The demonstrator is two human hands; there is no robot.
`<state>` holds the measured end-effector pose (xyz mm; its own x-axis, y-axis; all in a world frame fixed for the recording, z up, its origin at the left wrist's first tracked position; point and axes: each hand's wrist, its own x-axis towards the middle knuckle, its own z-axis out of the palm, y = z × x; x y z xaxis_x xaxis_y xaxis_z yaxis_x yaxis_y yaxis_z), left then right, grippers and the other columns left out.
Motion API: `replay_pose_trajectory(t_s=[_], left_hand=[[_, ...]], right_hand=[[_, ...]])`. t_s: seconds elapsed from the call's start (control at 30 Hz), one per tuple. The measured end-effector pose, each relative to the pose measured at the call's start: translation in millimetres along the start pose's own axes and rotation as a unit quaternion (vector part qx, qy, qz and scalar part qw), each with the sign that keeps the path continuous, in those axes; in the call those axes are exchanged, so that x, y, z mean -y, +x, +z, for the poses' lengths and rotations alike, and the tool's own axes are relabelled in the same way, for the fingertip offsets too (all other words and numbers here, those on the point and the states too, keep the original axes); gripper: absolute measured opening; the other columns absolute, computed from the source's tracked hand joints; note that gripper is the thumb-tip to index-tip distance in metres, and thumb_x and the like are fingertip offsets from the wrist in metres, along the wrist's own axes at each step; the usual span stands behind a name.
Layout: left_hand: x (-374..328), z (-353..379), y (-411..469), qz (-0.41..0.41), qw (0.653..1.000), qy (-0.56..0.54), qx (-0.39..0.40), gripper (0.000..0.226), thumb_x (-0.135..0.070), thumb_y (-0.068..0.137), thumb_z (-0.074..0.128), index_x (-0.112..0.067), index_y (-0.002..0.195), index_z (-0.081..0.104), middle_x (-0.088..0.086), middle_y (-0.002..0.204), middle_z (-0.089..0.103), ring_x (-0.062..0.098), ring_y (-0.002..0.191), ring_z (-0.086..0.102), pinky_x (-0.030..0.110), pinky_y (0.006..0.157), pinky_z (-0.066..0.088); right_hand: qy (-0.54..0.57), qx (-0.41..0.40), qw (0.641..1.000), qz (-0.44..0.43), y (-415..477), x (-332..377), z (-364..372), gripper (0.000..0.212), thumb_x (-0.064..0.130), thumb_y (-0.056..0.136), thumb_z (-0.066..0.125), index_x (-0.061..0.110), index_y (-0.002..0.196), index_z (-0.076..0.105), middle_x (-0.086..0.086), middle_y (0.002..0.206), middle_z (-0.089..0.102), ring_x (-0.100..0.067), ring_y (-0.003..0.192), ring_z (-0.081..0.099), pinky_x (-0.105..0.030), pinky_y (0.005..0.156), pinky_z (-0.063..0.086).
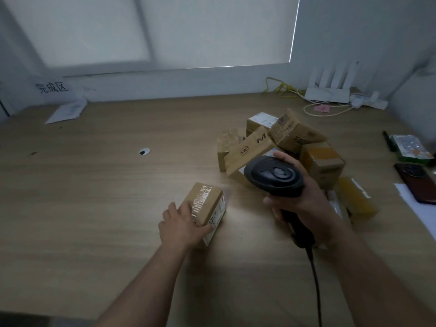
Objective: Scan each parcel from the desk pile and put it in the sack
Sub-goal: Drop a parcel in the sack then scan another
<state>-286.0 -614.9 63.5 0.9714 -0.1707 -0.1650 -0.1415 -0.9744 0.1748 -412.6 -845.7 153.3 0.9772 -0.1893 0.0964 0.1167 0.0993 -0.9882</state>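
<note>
A small brown cardboard parcel [207, 206] with a white label lies on the wooden desk [94, 197] near the middle. My left hand [181, 226] grips its near end, thumb along the labelled side. My right hand [304, 199] holds a black corded barcode scanner [274, 175], its head pointed left and down toward the parcel; a pale patch of light falls on the parcel's top. Behind the scanner sits the pile of several brown parcels [283, 142]. No sack is visible.
A white envelope [67, 112] lies at the back left under a sign with black characters [52, 88]. A white router [328, 93] and cables sit at the back right. A dark phone [417, 182], papers and a green packet [410, 147] line the right edge.
</note>
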Motion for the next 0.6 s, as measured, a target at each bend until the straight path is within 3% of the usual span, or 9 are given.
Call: replay_pose_trajectory(t_s=[0.1,0.17,0.33,0.47,0.53,0.6], left_hand=[[-14.6,-14.5,12.9,0.053,0.994,0.079,0.048,0.083,-0.062,0.078,0.062,-0.032,0.146,0.025,0.01,0.145,0.036,0.031,0.131,0.033,0.041,0.101,0.035],[-19.5,-24.2,19.0,0.051,0.992,0.076,0.088,0.082,-0.051,0.077,0.067,-0.037,0.146,0.024,0.011,0.138,0.04,0.032,0.128,0.034,0.041,0.099,0.038],[-6.6,-42.9,31.2,0.031,0.981,0.023,0.189,0.106,-0.038,0.073,0.077,-0.046,0.149,0.003,0.018,0.138,0.029,0.039,0.131,0.029,0.045,0.099,0.038],[7.8,-45.4,32.5,0.043,0.978,0.001,0.203,0.121,-0.041,0.065,0.083,-0.05,0.145,-0.007,0.015,0.135,0.031,0.038,0.128,0.034,0.048,0.102,0.039],[14.0,-44.8,32.8,0.046,0.978,-0.066,0.193,0.117,-0.037,0.064,0.084,-0.049,0.144,0.001,0.012,0.128,0.033,0.038,0.125,0.038,0.048,0.1,0.043],[19.7,-45.0,31.9,0.028,0.962,-0.216,0.162,0.114,-0.03,0.06,0.087,-0.046,0.144,0.012,0.011,0.125,0.036,0.037,0.118,0.044,0.044,0.084,0.053]], right_hand=[[-0.013,-0.008,1.0,-0.004,-4.5,3.7,-1.0,0.094,0.001,0.059,0.077,0.033,0.14,0.041,-0.013,0.13,0.052,-0.026,0.054,0.056,-0.037,0.046,0.046],[-0.024,-0.013,1.0,-0.005,-7.5,6.8,-0.5,0.093,0.002,0.06,0.077,0.033,0.14,0.041,-0.013,0.13,0.052,-0.026,0.056,0.056,-0.038,0.046,0.047],[-0.036,-0.019,0.999,-0.004,-10.9,11.6,3.9,0.093,0.005,0.058,0.077,0.034,0.139,0.041,-0.01,0.128,0.054,-0.024,0.055,0.056,-0.039,0.047,0.047],[-0.039,-0.011,0.999,-0.009,-11.9,12.1,11.3,0.093,0.003,0.059,0.077,0.033,0.139,0.04,-0.005,0.127,0.055,-0.021,0.056,0.058,-0.037,0.046,0.049],[-0.052,-0.012,0.999,-0.013,-12.3,11.6,15.2,0.091,0.0,0.061,0.077,0.035,0.137,0.042,0.004,0.125,0.056,-0.018,0.062,0.062,-0.035,0.047,0.051],[-0.059,-0.017,0.998,-0.018,-11.9,12.0,18.3,0.09,-0.003,0.062,0.077,0.036,0.136,0.044,0.014,0.119,0.06,-0.019,0.074,0.065,-0.032,0.05,0.053]])
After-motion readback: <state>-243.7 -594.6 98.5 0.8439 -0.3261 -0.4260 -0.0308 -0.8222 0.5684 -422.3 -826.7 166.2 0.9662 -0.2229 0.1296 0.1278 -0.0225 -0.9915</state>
